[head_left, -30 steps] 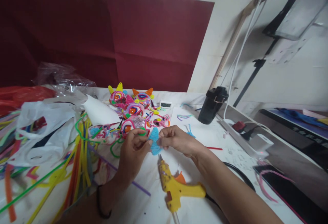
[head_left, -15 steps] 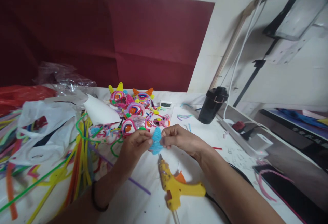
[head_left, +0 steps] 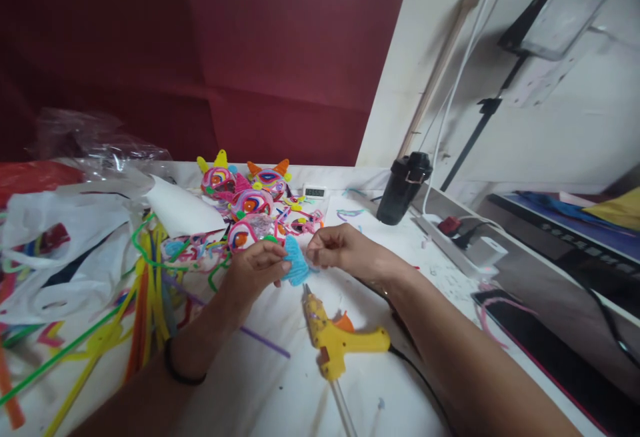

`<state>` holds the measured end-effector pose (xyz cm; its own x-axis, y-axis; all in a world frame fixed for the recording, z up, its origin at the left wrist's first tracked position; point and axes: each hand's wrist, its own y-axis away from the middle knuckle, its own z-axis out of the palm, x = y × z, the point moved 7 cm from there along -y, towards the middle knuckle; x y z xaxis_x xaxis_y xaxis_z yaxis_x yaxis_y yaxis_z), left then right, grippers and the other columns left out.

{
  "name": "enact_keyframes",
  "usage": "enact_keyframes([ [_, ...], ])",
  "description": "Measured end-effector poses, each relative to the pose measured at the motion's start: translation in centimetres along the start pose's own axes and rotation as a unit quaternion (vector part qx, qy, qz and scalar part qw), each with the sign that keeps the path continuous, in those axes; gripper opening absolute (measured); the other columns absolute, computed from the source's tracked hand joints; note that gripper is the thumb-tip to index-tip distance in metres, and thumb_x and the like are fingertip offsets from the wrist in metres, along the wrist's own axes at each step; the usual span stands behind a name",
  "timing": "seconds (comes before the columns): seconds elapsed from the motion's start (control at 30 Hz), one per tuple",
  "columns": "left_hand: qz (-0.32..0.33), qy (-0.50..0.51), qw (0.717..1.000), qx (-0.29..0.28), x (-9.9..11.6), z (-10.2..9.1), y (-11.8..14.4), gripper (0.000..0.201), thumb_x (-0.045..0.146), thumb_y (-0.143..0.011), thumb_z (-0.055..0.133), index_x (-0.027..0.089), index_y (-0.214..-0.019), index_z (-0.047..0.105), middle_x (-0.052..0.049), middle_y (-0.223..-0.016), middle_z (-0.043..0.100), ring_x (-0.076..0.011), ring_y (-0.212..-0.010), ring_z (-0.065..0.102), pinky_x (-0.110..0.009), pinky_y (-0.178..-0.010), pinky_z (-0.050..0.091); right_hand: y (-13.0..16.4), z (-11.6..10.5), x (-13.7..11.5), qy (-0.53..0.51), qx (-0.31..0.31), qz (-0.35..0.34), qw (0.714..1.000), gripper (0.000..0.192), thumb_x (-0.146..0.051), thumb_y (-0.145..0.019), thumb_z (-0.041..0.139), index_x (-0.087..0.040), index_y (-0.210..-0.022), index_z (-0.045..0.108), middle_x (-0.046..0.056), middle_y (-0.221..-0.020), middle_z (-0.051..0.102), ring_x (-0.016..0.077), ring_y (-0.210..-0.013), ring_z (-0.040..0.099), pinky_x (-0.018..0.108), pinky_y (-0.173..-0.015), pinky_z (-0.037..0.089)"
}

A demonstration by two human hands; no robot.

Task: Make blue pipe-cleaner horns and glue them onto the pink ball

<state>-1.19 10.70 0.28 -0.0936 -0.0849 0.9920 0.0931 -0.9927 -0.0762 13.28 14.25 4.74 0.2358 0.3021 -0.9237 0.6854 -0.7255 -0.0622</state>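
My left hand (head_left: 257,265) pinches the edge of a light-blue fuzzy piece (head_left: 296,265), ridged and pointed at the top, which looks made of pipe cleaner. Close by its right side is my right hand (head_left: 343,250), with thumb and fingers pressed together; a thin bluish bit shows below the fingertips, but what they grip is unclear. Under the blue piece a yellow glue gun (head_left: 340,343) lies on the white table, nozzle pointing up toward it. A clear glue stick (head_left: 343,407) sticks out of the gun's back.
Several colourful animal-like figures (head_left: 253,203) stand behind my hands. Loose pipe cleaners (head_left: 150,297) and a white plastic bag (head_left: 100,223) cover the left side. At right are a black bottle (head_left: 405,187), a power strip (head_left: 455,247) and a dark phone-like slab (head_left: 540,357). The gun's cord (head_left: 420,373) runs under my right forearm.
The blue piece has turned and tilted, showing a broader face. My right hand has come slightly away from it, while my left keeps its pinch. The whole view has shifted slightly.
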Motion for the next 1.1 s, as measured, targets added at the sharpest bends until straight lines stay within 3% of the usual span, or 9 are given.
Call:
enact_keyframes([
  [0.07,0.004,0.002,1.0,0.022,0.2,-0.3,0.0,0.023,0.021,-0.06,0.077,0.015,-0.076,0.061,0.003,-0.061,0.065,-0.009,-0.056,0.056,-0.018,-0.048,0.044,1.5,-0.4,-1.0,0.138,0.01,-0.019,0.99,0.008,-0.018,-0.074,0.053,-0.015,-0.07,0.059,0.0,-0.065,0.057,0.0115,-0.06,0.051,0.024,-0.059,0.04],
  [0.13,0.011,0.002,0.999,0.037,0.4,-0.5,0.0,0.024,0.021,-0.059,0.077,0.016,-0.076,0.061,0.004,-0.06,0.064,-0.0087,-0.056,0.055,-0.017,-0.049,0.044,3.3,0.3,-1.4,0.28,-0.026,-0.014,0.959,0.009,-0.015,-0.072,0.056,-0.016,-0.078,0.063,0.002,-0.073,0.063,0.015,-0.067,0.056,0.027,-0.064,0.042],
  [0.23,0.022,-0.001,0.999,0.047,0.6,-0.6,0.1,0.024,0.021,-0.059,0.077,0.016,-0.076,0.061,0.004,-0.06,0.064,-0.0081,-0.054,0.054,-0.018,-0.049,0.044,6.1,2.4,-1.1,0.405,-0.106,-0.01,0.908,0.02,-0.015,-0.067,0.064,-0.015,-0.087,0.064,0.007,-0.09,0.065,0.0228,-0.084,0.06,0.034,-0.077,0.044],
  [0.37,0.032,0.002,0.998,0.044,0.5,-0.3,0.2,0.022,0.022,-0.061,0.076,0.016,-0.077,0.062,0.004,-0.061,0.065,-0.0086,-0.055,0.056,-0.017,-0.048,0.045,8.2,5.0,0.9,0.449,-0.168,0.02,0.877,0.025,-0.017,-0.072,0.062,-0.013,-0.097,0.06,0.012,-0.103,0.063,0.0265,-0.096,0.058,0.038,-0.086,0.044],
  [0.43,0.034,0.004,0.998,0.043,0.4,-0.2,0.2,0.021,0.022,-0.062,0.076,0.016,-0.077,0.062,0.004,-0.06,0.065,-0.0086,-0.054,0.056,-0.017,-0.048,0.045,8.3,5.4,1.8,0.459,-0.145,0.022,0.876,0.026,-0.011,-0.075,0.057,-0.014,-0.101,0.057,0.012,-0.103,0.063,0.0262,-0.098,0.057,0.038,-0.088,0.044],
  [0.6,0.042,0.0,0.998,0.052,0.3,-0.2,0.2,0.019,0.022,-0.063,0.074,0.016,-0.075,0.061,0.003,-0.061,0.066,-0.0093,-0.053,0.058,-0.019,-0.049,0.048,8.9,4.8,2.3,0.403,-0.11,-0.001,0.908,0.022,-0.007,-0.078,0.047,-0.017,-0.097,0.054,0.009,-0.099,0.061,0.021,-0.093,0.057,0.03,-0.081,0.046],
  [0.8,0.051,-0.004,0.996,0.073,0.4,-0.3,0.5,0.017,0.022,-0.064,0.072,0.017,-0.076,0.062,0.003,-0.062,0.067,-0.012,-0.058,0.062,-0.02,-0.05,0.051,11.1,1.6,2.2,0.227,-0.035,0.03,0.973,0.023,-0.015,-0.078,0.055,-0.024,-0.098,0.051,0.004,-0.104,0.061,0.0166,-0.087,0.059,0.025,-0.076,0.049],
  [1.0,0.064,-0.04,0.995,0.069,0.6,0.0,1.0,0.012,0.02,-0.067,0.068,0.018,-0.077,0.062,0.002,-0.066,0.066,-0.0144,-0.065,0.065,-0.022,-0.057,0.054,12.1,0.7,1.9,0.117,0.028,0.041,0.992,0.016,-0.031,-0.076,0.066,-0.027,-0.086,0.054,0.005,-0.112,0.062,0.0252,-0.1,0.061,0.031,-0.078,0.053],
  [1.1,0.078,-0.042,0.994,0.067,0.6,0.2,1.1,0.012,0.017,-0.068,0.067,0.019,-0.078,0.061,0.002,-0.067,0.067,-0.014,-0.066,0.066,-0.02,-0.057,0.053,11.8,0.8,1.5,0.082,0.058,-0.004,0.995,0.014,-0.032,-0.078,0.064,-0.029,-0.084,0.052,0.006,-0.112,0.063,0.0251,-0.099,0.062,0.029,-0.07,0.055],
])
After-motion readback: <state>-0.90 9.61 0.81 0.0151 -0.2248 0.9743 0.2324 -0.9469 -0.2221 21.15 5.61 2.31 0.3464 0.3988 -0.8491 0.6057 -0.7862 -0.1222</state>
